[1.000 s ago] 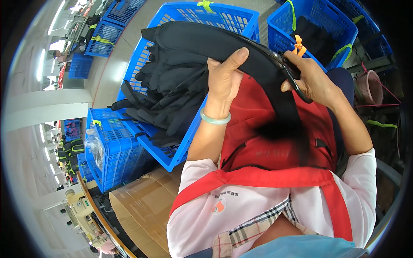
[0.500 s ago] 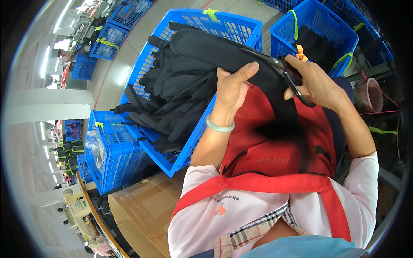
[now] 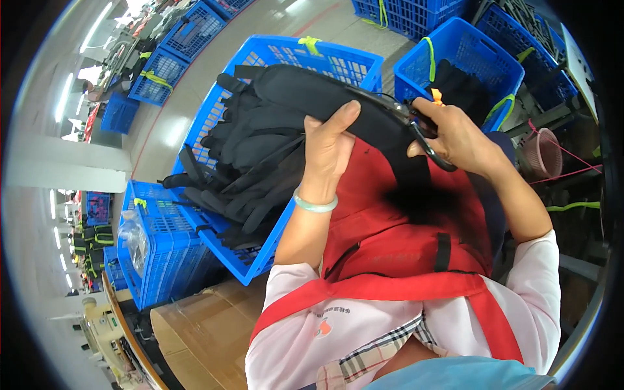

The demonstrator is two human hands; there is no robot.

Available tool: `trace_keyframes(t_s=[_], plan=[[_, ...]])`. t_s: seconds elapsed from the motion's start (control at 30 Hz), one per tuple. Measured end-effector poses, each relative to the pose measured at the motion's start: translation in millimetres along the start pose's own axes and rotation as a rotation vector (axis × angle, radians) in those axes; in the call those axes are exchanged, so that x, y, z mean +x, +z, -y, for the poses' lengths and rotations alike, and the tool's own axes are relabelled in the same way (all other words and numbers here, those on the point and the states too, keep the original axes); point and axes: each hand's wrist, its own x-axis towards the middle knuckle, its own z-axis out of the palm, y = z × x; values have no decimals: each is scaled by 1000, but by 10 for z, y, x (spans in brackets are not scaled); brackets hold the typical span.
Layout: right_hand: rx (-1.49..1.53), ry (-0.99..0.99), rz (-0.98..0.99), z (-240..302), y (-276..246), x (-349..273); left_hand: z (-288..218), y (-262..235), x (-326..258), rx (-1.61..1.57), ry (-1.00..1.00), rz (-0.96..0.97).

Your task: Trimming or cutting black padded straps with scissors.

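Observation:
My left hand (image 3: 330, 146) is closed on a long black padded strap (image 3: 305, 91), thumb on top and fingers under it. The strap's rounded end reaches out over a pile of similar black straps (image 3: 253, 149), while its narrow tail hangs over my red apron (image 3: 370, 208). In my right hand (image 3: 458, 133) are scissors (image 3: 429, 148) with black handles, and their metal blades lie along the strap's far edge. How far the blades are parted is hard to tell. An orange tie (image 3: 437, 97) shows beside the right hand. A dark blur covers part of the apron.
The pile fills a blue crate (image 3: 286, 49) ahead on the left. Another blue crate (image 3: 406, 75) with black pieces stands at the far right, near a pink basket (image 3: 543, 153). Stacked blue crates (image 3: 153, 260), a cardboard box (image 3: 201, 325) and a sewing machine (image 3: 104, 325) are on the left.
The whole view has shifted slightly, so crates, hands and strap sit a little farther left and mostly lower. Both hands keep nearly the same hold on the strap and scissors.

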Motion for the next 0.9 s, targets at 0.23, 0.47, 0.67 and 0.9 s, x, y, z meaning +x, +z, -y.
trace_keyframes(t_s=[0.23,0.47,0.67,0.9], plan=[[-14,-9,15,80,-26,24,2,-10,-14,25,-29,34],[-16,-81,-37,33,-61,120,52,-19,53,34,-33,49],[239,-9,-123,-9,-107,147,-86,218,272,46,62,51],[572,75,-236,11,-219,202,-1221,661,499,630,230,198]])
